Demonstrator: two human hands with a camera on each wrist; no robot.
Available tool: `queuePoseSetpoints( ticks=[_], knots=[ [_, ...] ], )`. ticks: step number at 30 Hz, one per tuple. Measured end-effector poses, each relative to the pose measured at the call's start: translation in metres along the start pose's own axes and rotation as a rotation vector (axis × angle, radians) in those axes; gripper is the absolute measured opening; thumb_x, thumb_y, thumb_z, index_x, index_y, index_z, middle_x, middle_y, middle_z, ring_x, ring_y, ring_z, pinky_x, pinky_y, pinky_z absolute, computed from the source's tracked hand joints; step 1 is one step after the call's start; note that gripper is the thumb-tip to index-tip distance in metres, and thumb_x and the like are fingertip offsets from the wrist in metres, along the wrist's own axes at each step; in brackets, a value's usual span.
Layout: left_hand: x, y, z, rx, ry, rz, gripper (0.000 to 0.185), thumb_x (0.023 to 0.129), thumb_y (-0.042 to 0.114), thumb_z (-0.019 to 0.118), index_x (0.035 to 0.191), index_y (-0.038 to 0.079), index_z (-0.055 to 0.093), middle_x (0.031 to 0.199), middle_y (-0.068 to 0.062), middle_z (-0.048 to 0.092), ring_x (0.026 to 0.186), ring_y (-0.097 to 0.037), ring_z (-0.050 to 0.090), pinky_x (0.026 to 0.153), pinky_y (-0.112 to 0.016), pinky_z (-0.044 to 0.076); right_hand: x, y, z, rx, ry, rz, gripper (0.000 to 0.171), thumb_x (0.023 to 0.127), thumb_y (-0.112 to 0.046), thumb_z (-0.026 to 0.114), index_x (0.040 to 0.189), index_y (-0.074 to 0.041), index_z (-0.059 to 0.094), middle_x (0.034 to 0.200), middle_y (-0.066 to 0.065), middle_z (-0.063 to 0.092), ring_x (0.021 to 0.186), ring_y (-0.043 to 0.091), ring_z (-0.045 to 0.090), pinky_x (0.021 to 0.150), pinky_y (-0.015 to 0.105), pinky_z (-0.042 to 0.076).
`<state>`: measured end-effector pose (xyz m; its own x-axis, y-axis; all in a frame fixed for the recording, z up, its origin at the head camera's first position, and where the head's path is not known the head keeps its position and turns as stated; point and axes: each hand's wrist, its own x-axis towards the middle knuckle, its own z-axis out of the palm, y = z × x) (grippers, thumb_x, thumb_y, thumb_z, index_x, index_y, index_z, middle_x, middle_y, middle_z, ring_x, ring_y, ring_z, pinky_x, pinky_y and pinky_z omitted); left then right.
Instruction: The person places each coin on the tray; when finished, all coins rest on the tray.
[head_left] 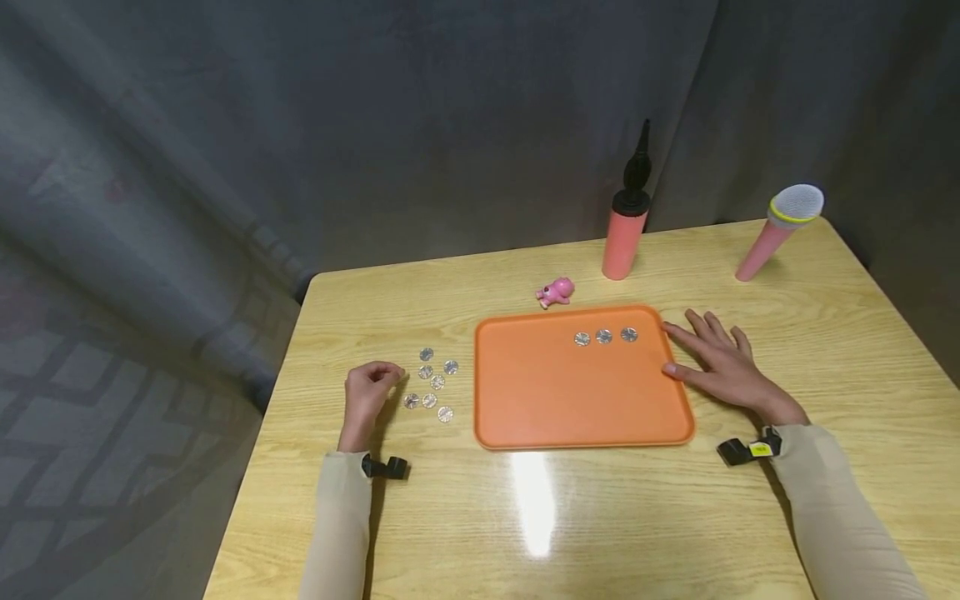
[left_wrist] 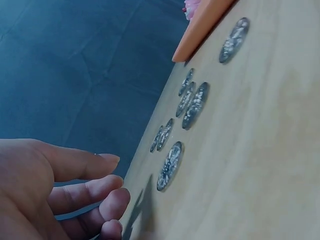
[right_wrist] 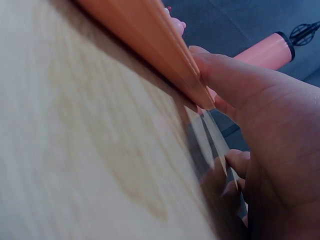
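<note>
Several silver coin-like discs (head_left: 437, 382) with a rough pattern lie flat on the table, left of the orange tray (head_left: 570, 400). Three more discs (head_left: 603, 337) form a row inside the tray near its far edge, toward the right. My left hand (head_left: 369, 393) hovers just left of the loose discs, its fingers loosely bent. In the left wrist view a gap shows between thumb and fingertips, and I see nothing held there. My right hand (head_left: 716, 367) rests at the tray's right side with fingers spread, its thumb and index finger touching the rim.
Behind the tray lies a small pink toy figure (head_left: 556, 292). A pink pump-like cylinder with a black top (head_left: 624, 242) stands at the back edge. Farther right is a pink toy microphone (head_left: 772, 233). A dark curtain (head_left: 450, 125) hangs behind the wooden table (head_left: 615, 517).
</note>
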<state>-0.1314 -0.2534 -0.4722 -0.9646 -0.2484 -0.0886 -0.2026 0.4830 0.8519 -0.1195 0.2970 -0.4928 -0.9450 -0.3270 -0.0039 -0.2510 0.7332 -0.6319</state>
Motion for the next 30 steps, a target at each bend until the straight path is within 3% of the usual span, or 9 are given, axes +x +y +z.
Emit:
queuePoseSetpoints(
  ticks=[10, 17, 22, 30],
  knots=[
    [-0.013, -0.013, 0.0, 0.078, -0.003, 0.038, 0.012, 0.087, 0.008, 0.072, 0.093, -0.003, 0.076, 0.083, -0.013, 0.07, 0.068, -0.009, 0.054, 0.058, -0.018, 0.043, 0.001, -0.001, 0.001, 0.011, -0.006, -0.007, 0.073, 0.097, -0.036, 0.061, 0.159, -0.018, 0.028, 0.166, 0.029, 0.005, 0.153, 0.05, -0.009, 0.113, 0.073, -0.015],
    [-0.02, -0.014, -0.003, 0.085, -0.101, 0.057, 0.018, 0.085, 0.007, 0.076, 0.101, -0.002, 0.075, 0.089, -0.014, 0.07, 0.074, -0.01, 0.056, 0.066, -0.018, 0.047, 0.0, -0.001, 0.001, 0.014, -0.01, 0.001, 0.073, 0.097, -0.036, 0.061, 0.159, -0.018, 0.028, 0.166, 0.029, 0.005, 0.153, 0.05, -0.009, 0.113, 0.073, -0.015],
    [-0.023, -0.016, -0.007, 0.136, -0.201, 0.128, 0.028, 0.08, 0.011, 0.083, 0.106, 0.001, 0.075, 0.091, -0.013, 0.067, 0.085, -0.015, 0.05, 0.078, -0.023, 0.041, -0.001, 0.0, 0.0, 0.011, -0.003, 0.002, 0.073, 0.097, -0.036, 0.062, 0.159, -0.018, 0.028, 0.166, 0.028, 0.005, 0.153, 0.05, -0.009, 0.113, 0.073, -0.016],
    [-0.024, -0.02, -0.01, 0.156, -0.252, 0.252, 0.031, 0.073, 0.009, 0.087, 0.102, 0.004, 0.077, 0.089, -0.014, 0.066, 0.083, -0.017, 0.044, 0.075, -0.026, 0.034, -0.001, 0.001, 0.0, 0.018, -0.004, 0.004, 0.073, 0.097, -0.036, 0.062, 0.159, -0.018, 0.028, 0.167, 0.028, 0.004, 0.154, 0.05, -0.01, 0.113, 0.072, -0.016]
  ],
)
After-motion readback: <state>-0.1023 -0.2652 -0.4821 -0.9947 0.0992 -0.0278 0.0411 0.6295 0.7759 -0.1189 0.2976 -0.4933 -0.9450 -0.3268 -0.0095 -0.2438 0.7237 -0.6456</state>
